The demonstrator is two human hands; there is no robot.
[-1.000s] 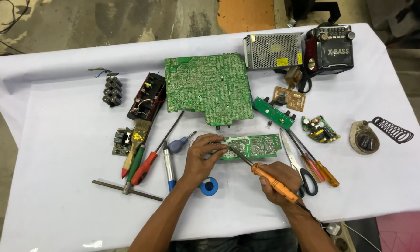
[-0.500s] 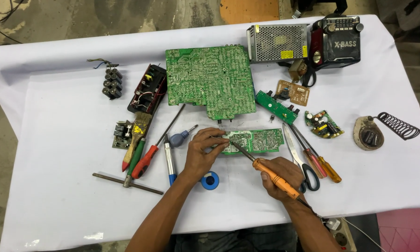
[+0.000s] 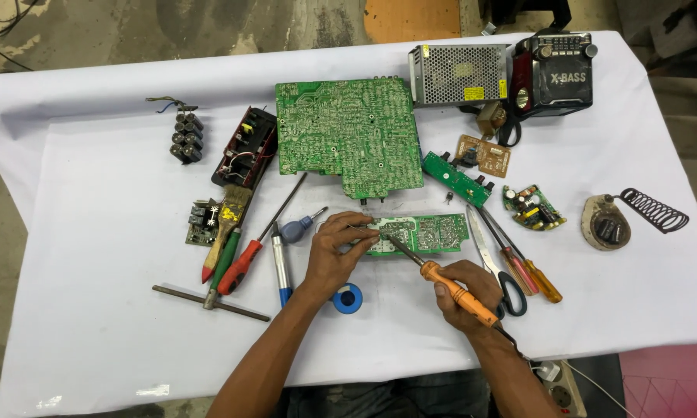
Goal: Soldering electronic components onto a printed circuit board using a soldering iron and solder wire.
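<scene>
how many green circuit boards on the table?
5: large board at top centre; narrow strip board to its right; small round-edged board further right; small board at left; one under the left hand.

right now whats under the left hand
The left hand rests on the left end of a small green circuit board, covering that end. A blue roll of tape peeks out beside the wrist, partly hidden. Under both lies the white cloth.

You face a desk (image 3: 93,340) covered with a white cloth (image 3: 658,139). Beneath and beyond it lies a grey, stained concrete floor (image 3: 209,31), evenly lit.
</scene>
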